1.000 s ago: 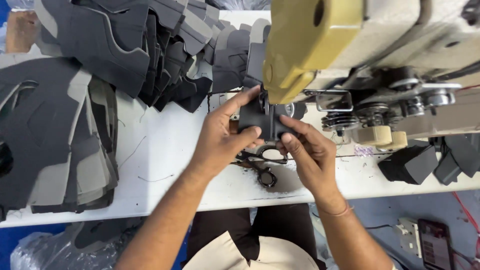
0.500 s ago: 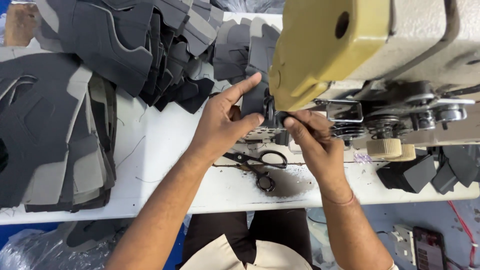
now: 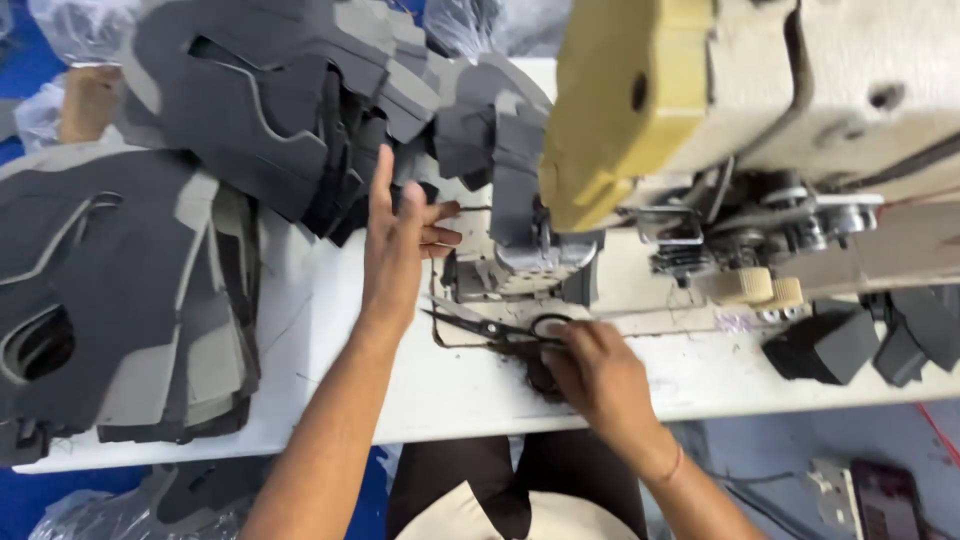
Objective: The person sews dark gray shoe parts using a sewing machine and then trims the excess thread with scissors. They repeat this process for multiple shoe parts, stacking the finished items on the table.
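Observation:
My left hand (image 3: 398, 240) is lifted above the white table (image 3: 330, 340) with its fingers apart and nothing in it, next to the heap of dark grey cut pieces (image 3: 300, 130). My right hand (image 3: 598, 378) rests near the front edge, its fingers closed on the handles of the black scissors (image 3: 500, 328). A grey piece (image 3: 515, 200) lies under the sewing machine's head (image 3: 640, 110), touched by neither hand.
A second stack of grey and beige cut pieces (image 3: 120, 300) fills the table's left side. More dark pieces (image 3: 850, 340) lie under the machine's arm at the right. Plastic bags (image 3: 110, 510) sit on the blue floor below.
Both hands have let go of the grey piece at the needle. The left hand lifted away to the left and opened. The right hand dropped onto the scissors.

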